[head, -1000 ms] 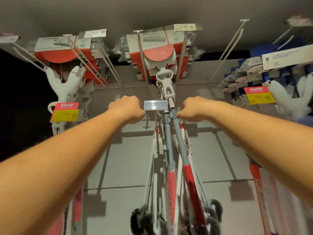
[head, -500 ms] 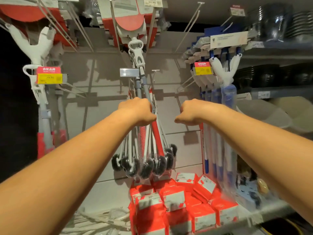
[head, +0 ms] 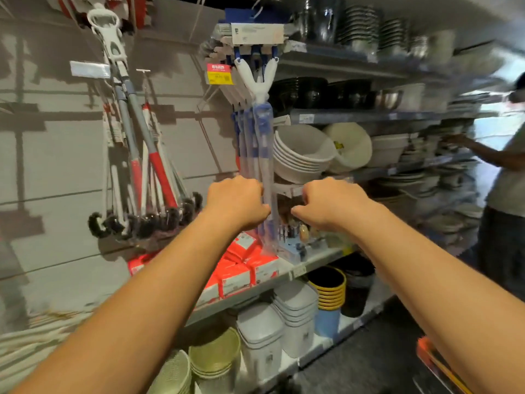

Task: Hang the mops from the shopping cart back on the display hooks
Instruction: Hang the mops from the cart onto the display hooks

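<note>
Evidently both hands were empty: the left hand (head: pixel 238 201) and the right hand (head: pixel 329 203) were curled into loose fists, knuckles up, near each other in front of the shelving, with nothing visibly pinched in either (the fingertips were tucked under, so a small item could not be ruled out). The red-and-grey mops (head: pixel 147 149) hung on a display hook (head: pixel 143 71) at the left, their dark heads bunched at the bottom, and a blue bundle of wrapped mops (head: pixel 257 143) hung just behind the left hand from a higher hook under the price tag (head: pixel 219 73). The shopping cart itself was not clearly in view — only an orange edge (head: pixel 426 351) at the lower right, which might belong to it. The step in hand looked like the reach for another mop, and doing it well would mean turning toward the cart, taking one handle near its hanging loop with one hand and steadying the shaft lower down with the other — so that the long pole does not swing into the stacked bowls (head: pixel 301 155) or the person (head: pixel 505 172) at the right.
</note>
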A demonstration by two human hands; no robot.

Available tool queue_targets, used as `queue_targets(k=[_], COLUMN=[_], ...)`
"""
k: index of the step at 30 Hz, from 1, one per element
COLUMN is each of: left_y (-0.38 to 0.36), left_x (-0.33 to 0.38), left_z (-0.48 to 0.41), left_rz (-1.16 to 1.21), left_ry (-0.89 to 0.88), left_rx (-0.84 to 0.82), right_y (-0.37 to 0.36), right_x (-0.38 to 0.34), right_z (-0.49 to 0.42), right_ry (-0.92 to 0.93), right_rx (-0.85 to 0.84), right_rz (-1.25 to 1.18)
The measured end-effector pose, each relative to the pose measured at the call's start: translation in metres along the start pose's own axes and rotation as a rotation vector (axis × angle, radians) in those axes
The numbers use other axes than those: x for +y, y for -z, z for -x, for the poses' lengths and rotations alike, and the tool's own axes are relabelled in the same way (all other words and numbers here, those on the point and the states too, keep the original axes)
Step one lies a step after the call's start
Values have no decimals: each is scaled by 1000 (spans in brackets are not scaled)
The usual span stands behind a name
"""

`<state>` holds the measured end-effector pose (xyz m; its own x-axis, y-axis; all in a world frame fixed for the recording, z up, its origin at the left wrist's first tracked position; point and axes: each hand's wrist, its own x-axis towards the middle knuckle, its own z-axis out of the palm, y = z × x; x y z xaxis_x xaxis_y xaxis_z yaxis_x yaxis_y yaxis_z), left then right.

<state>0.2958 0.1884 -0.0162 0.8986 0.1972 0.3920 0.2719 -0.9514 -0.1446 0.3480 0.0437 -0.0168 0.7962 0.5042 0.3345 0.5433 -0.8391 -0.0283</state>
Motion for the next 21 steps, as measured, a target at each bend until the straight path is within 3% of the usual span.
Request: queue_targets(k=[9, 21], left_y=[-24, -77], left_x=[182, 358], left_z=[46, 59], left_rz=[156, 319], left_ry=[-242, -616], left_rx=[-56, -157], right_y=[-15, -49], right_x=[154, 276], right_z=[137, 241], right_ry=[-299, -700], right_rx=[-130, -194], right_rz=[16, 108])
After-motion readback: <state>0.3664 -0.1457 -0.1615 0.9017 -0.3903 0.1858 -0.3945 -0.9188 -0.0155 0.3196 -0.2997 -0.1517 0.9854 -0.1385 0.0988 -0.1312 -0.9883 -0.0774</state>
